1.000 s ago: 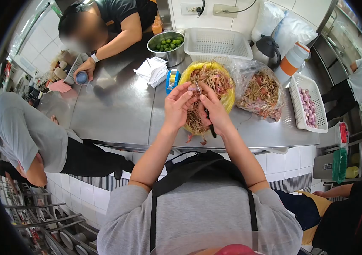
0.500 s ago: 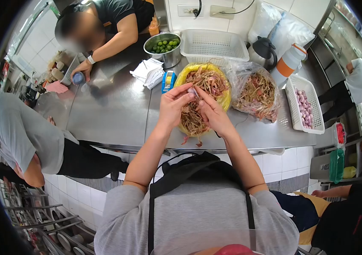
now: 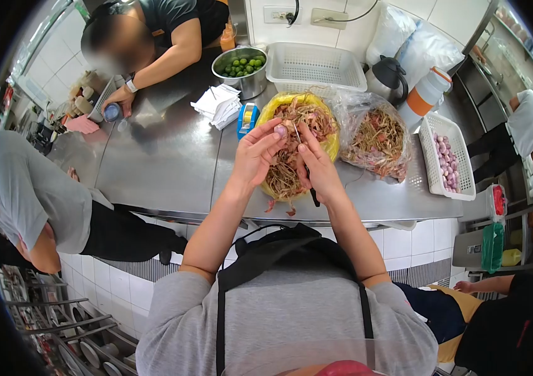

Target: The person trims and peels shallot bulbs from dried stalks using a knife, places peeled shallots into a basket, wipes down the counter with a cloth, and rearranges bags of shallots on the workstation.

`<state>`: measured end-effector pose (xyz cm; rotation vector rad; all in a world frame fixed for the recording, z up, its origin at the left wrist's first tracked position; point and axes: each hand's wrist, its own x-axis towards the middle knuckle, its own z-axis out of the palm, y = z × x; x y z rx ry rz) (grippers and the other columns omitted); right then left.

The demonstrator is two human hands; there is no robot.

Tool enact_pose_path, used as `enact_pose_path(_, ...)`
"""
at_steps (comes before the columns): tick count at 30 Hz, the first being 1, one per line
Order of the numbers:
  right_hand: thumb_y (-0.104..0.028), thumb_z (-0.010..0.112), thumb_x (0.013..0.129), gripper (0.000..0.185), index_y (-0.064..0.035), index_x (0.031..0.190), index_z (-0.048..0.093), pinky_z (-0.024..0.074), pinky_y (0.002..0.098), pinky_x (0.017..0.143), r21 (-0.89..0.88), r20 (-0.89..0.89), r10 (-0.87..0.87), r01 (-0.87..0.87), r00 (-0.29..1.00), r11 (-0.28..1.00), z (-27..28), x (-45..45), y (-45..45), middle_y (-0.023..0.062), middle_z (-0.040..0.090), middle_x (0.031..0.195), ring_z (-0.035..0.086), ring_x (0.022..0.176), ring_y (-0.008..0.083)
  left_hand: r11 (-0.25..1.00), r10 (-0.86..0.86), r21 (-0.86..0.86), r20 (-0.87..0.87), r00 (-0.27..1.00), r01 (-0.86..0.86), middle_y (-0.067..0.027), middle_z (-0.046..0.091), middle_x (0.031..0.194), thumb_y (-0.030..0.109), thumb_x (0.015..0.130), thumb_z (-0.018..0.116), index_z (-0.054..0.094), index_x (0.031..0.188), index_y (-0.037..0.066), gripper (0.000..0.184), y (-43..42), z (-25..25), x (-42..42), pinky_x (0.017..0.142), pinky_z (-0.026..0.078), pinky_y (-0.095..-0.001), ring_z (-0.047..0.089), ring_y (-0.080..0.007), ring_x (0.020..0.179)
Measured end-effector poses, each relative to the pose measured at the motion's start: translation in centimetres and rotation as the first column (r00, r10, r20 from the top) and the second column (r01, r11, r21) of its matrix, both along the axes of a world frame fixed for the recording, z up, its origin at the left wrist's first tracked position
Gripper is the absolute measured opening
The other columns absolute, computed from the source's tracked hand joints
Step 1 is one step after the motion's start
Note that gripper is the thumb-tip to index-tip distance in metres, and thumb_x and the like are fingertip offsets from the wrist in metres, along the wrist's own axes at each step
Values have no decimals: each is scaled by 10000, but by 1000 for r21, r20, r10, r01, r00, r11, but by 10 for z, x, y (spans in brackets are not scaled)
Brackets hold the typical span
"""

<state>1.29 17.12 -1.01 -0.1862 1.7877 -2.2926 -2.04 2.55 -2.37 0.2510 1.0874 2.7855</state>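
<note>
Between the fingertips of my left hand [image 3: 259, 152] is a small purple shallot [image 3: 281, 131]. My right hand [image 3: 320, 168] is closed around a small knife [image 3: 315, 197]; its black handle sticks out below the palm, and its thin blade points up beside the shallot, a little apart from it. Both hands are over a yellow plastic bag [image 3: 332, 149] full of dry skins and stalks [image 3: 284, 180]. To its right stands a clear plastic bag [image 3: 376, 141] with more dry shallot stalks. Farther right, a white basket [image 3: 465, 187] holds several peeled shallots [image 3: 447, 161].
Behind the bags stand a steel pot [image 3: 253, 86] of green limes, a white crate [image 3: 316, 66], a jug [image 3: 387, 80] and an orange-banded bottle [image 3: 425, 97]. A tape dispenser [image 3: 248, 120] and paper slips [image 3: 217, 106] lie left. A co-worker [image 3: 175, 53] leans over the steel table [image 3: 160, 169].
My right hand has drawn slightly away from the shallot, so the knife blade and handle show more. My left hand has turned the shallot upward. The co-worker's hand has shifted slightly left.
</note>
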Motion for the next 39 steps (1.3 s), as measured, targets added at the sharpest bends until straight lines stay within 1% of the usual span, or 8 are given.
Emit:
enact_pose_path(10, -196, 384, 914, 428, -154, 1329, 288, 256, 180, 330, -64, -31, -5, 3, 1000, 998, 2, 8, -9, -41, 333, 515, 289, 396, 34, 991, 108, -66, -81, 991, -113, -106, 594, 951, -21, 791, 544, 533, 1043, -28, 252, 10, -2, 1, 752, 495, -254, 591, -158, 843)
enact_pose_path(19, -193, 377, 916, 400, -159, 1311, 329, 269, 175, 341, -62, 7, -10, 10, 1000, 998, -5, -1, -7, -36, 356, 514, 297, 389, 38, 1000, 3, 3, 124, 992, -4, -95, 597, 934, 3, 794, 549, 505, 1089, -38, 301, 0, 3, -1, 729, 499, -256, 595, -155, 826)
enact_pose_path(24, -194, 367, 919, 405, -163, 1319, 313, 266, 174, 351, 13, -35, -18, 19, 999, 1000, -6, -4, -10, -33, 351, 523, 289, 385, 44, 981, 80, -179, 18, 997, -75, -87, 600, 925, 53, 821, 524, 486, 1118, -34, 312, 3, -5, -6, 695, 517, -234, 601, -144, 780)
enact_pose_path(31, -197, 375, 917, 420, -143, 1325, 293, 241, 186, 337, -71, 33, -50, 52, 998, 996, -1, -6, 2, -30, 355, 533, 276, 375, 48, 995, 52, -89, 38, 998, -49, -58, 599, 866, 21, 782, 563, 538, 1068, -17, 289, -9, 2, -2, 628, 514, -217, 588, -106, 710)
enact_pose_path(34, -182, 379, 913, 419, -130, 1321, 296, 247, 190, 343, -16, 40, -57, 58, 998, 998, -4, -9, 8, -29, 367, 542, 292, 387, 48, 983, 91, -166, 34, 995, -84, -66, 604, 865, 5, 796, 526, 546, 1045, -26, 252, -14, 4, 0, 636, 526, -231, 599, -122, 727)
enact_pose_path(36, -167, 386, 910, 417, -122, 1316, 304, 257, 188, 353, 39, 35, -47, 45, 998, 998, -17, -15, 7, -28, 379, 551, 309, 402, 45, 910, 159, -371, -95, 983, -183, -75, 606, 876, -2, 788, 536, 549, 1043, -21, 256, -18, -2, -1, 643, 523, -235, 599, -125, 752)
enact_pose_path(38, -126, 407, 897, 415, -102, 1301, 316, 275, 171, 384, 349, -421, 36, 125, 906, 929, -49, -22, 1, -30, 405, 574, 343, 449, 32, 914, 165, -358, -98, 981, -190, -81, 606, 883, -8, 784, 543, 551, 1037, -21, 253, -19, -2, -1, 652, 522, -236, 599, -130, 769)
enact_pose_path(39, -126, 407, 897, 415, -102, 1301, 316, 275, 171, 384, 348, -420, 35, 126, 907, 929, -41, -17, -1, -30, 405, 574, 343, 449, 32, 918, 173, -342, -106, 979, -199, -87, 607, 890, -14, 780, 549, 553, 1031, -21, 251, -19, -2, -2, 662, 520, -237, 599, -134, 786)
